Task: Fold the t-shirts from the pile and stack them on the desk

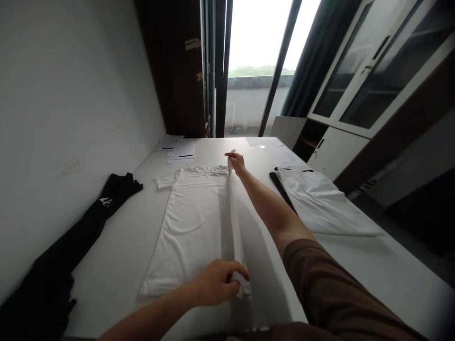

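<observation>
A white T-shirt (199, 213) lies spread on the white table, its collar toward the window and its left sleeve flat. The shirt's right side is lifted up off the table along its length. My left hand (222, 282) pinches the lifted edge near the bottom hem. At the far end, by the shoulder, my right hand (236, 161) is closed on the same side of the cloth. The right sleeve is hard to make out behind my right hand.
Folded white cloth (320, 201) lies over black cloth at the right. A black garment (88, 227) stretches along the left wall. Papers (181, 150) rest at the far left and more paper (280, 154) at the far right of the table (113, 284). Cabinets stand beyond the right edge.
</observation>
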Available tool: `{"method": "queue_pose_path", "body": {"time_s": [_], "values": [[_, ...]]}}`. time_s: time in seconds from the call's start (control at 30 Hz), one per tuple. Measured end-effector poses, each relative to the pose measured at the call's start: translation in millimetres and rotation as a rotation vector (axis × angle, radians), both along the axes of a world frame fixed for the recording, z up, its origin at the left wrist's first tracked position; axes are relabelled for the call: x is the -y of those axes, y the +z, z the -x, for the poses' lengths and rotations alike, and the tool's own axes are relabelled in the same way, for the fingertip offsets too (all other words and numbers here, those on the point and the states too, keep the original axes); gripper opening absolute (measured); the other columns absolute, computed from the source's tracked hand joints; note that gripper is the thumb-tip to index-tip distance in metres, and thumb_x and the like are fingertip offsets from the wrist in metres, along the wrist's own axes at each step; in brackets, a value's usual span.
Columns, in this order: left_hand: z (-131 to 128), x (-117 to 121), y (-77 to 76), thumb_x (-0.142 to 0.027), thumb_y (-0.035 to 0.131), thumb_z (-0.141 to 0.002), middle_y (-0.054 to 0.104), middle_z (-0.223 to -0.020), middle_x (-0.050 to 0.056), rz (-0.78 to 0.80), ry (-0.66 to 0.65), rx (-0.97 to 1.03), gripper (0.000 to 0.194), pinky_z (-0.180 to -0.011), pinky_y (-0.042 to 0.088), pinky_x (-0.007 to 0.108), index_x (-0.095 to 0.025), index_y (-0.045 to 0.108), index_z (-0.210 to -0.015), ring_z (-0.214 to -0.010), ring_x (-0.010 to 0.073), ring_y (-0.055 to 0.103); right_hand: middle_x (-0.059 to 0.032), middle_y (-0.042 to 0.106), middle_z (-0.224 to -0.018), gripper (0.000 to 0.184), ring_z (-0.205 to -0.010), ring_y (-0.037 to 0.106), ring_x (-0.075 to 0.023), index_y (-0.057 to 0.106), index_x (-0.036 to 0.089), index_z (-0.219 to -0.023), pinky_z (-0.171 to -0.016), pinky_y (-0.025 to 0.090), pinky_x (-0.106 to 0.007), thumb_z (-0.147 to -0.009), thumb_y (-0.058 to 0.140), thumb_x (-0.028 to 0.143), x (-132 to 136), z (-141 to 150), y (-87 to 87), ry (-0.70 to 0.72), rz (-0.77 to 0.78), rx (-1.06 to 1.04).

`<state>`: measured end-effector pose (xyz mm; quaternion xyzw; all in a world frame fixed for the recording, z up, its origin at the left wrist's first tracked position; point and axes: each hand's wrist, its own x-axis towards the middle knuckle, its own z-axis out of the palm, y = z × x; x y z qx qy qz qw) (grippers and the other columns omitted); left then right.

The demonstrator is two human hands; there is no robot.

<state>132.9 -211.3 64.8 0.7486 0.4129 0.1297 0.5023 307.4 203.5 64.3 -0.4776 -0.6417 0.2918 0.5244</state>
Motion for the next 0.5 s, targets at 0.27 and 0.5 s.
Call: {"method": "queue_pose_path", "body": {"time_s": [0.27,0.5], "values": [[47.6,13.6,7.1,-0.028,0.056,-0.091,0.058,-0.070,-0.003,0.019,0.119,-0.105,0.026,-0.064,0.038,0.022,-0.024,0.077,-0.105,-0.066,0.0128,0.048,-0.0050,0.065,-0.106,0.037,-0.099,0.061,-0.0205,0.078,0.019,-0.110,-0.104,0.042,-0.035,-0.095,0.045,0.014,-17.9,105.9,-10.5,-0.094,0.054,0.246],[74.4,14.8,3.7,-0.022,0.048,-0.092,0.070,-0.086,0.000,-0.011,0.088,-0.215,0.034,-0.076,0.044,0.025,-0.024,0.077,-0.109,-0.076,0.0159,0.058,-0.0057,0.064,-0.126,0.040,-0.113,0.061,-0.0194,0.076,0.023,-0.120,-0.102,0.044,-0.028,-0.097,0.046,0.010,10.3,173.5,-45.8,0.080,0.024,0.554]]}}
